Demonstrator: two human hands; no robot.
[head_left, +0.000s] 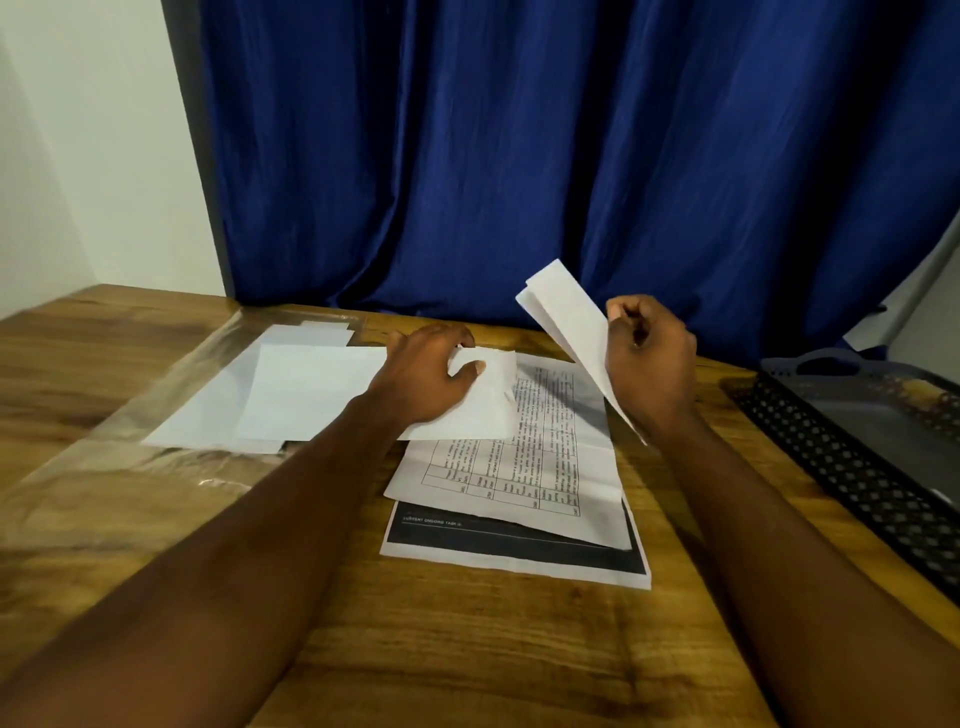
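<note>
Right of centre, I am pinching light, floppy folded paper (566, 322) by its edge with my right hand (649, 358); my left hand (426, 376) is gripping a limp sheet (491, 413).

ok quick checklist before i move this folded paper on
1. Right hand has a grip on the folded paper: ok, fingers curl round its edge.
2. Folded paper is off the table: ok, it is held up in the air.
3. Left hand holds the white sheet: ok, thumb on top at its edge.
4. Printed sheets are squared up: not ok, they lie askew on each other.
5. Room in the tray: cannot tell, part of it is out of frame.
</note>
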